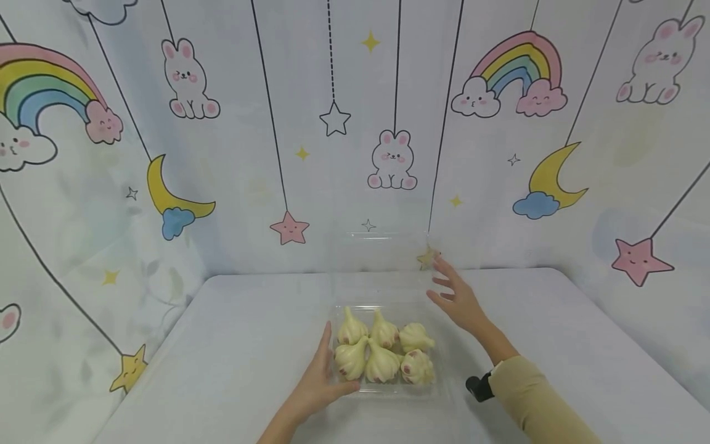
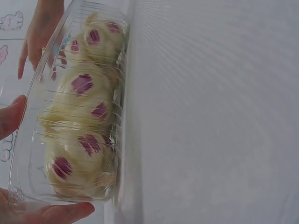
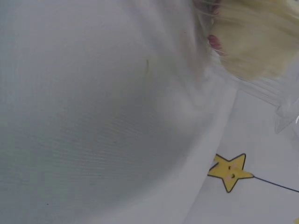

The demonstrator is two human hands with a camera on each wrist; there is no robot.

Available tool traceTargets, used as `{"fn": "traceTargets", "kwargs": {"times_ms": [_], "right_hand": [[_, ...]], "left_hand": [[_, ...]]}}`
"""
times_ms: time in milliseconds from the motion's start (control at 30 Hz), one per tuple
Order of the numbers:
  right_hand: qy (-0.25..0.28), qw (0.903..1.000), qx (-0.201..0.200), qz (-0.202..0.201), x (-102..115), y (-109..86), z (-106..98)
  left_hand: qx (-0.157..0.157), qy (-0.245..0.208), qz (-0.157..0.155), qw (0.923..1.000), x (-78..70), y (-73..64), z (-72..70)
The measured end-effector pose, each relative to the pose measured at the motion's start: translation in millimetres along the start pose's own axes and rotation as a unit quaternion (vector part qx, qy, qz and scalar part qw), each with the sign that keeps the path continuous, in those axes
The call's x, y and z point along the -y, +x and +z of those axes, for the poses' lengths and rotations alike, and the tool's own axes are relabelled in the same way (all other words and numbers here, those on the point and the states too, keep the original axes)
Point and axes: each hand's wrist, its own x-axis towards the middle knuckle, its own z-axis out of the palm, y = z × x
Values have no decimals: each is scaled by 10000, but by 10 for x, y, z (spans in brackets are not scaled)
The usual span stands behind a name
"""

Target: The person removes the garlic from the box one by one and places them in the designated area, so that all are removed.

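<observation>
I am judging this lid handling: fingers spread, the left hand (image 1: pixel 318 378) is bracing the garlic clamshell (image 1: pixel 388 391), the right hand (image 1: pixel 461 303) poising beside its lid (image 1: pixel 383 265). Closing is probably requiring a downward fold.

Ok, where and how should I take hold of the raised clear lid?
Pinch the lid by its right edge, probably best from the right: it stands raised behind the garlic bulbs, leaving that edge clear of them, and the left hand holds the container.
</observation>
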Motion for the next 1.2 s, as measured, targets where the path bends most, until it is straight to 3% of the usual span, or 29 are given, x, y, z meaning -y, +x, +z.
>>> {"fn": "traceTargets", "kwargs": {"times_ms": [167,1200], "right_hand": [[-25,9999,74,90,-204,7,52],[10,9963,497,707,-404,-86,152]], "left_hand": [[12,15,-33,10000,-50,-16,-6],[23,-142,-174,9997,-59,-1,16]]}}
